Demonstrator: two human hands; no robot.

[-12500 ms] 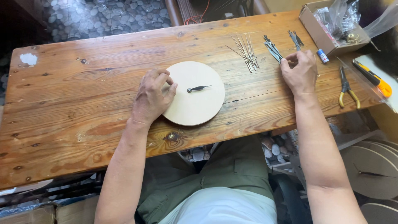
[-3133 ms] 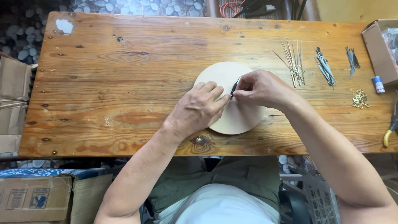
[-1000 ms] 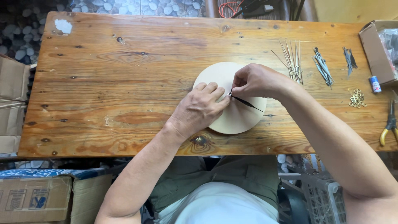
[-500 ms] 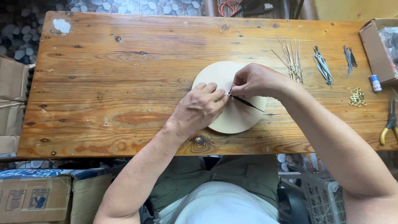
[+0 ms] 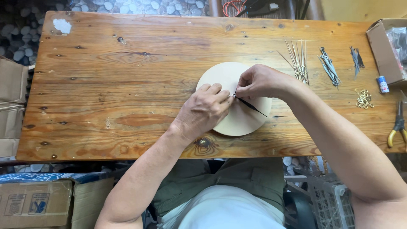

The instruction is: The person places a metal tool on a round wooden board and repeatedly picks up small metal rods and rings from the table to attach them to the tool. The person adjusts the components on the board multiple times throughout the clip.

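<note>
- Basically a knotty plank wooden counter (image 5: 106, 85), white patch at far left corner; pebble floor (image 5: 127, 5) beyond it, cardboard boxes (image 5: 38, 203) at left.
- Round pale wooden disc (image 5: 237, 123) near the front edge, centre-right.
- Left hand (image 5: 203, 111) lies on the disc, fingers pressed together at its centre.
- Right hand (image 5: 260, 81) fingers pinching the thin black clock hand (image 5: 252, 107) at the centre; hands hide the middle.
- Right side: metal rods (image 5: 296, 59), dark clock hands (image 5: 328, 68), brass rings (image 5: 363, 98), yellow-handled pliers (image 5: 397, 127), open box (image 5: 386, 46).

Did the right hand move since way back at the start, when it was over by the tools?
Yes. The right hand came in from the tools near the table's right end to the middle of the round wooden disc, beside the left hand.
</note>
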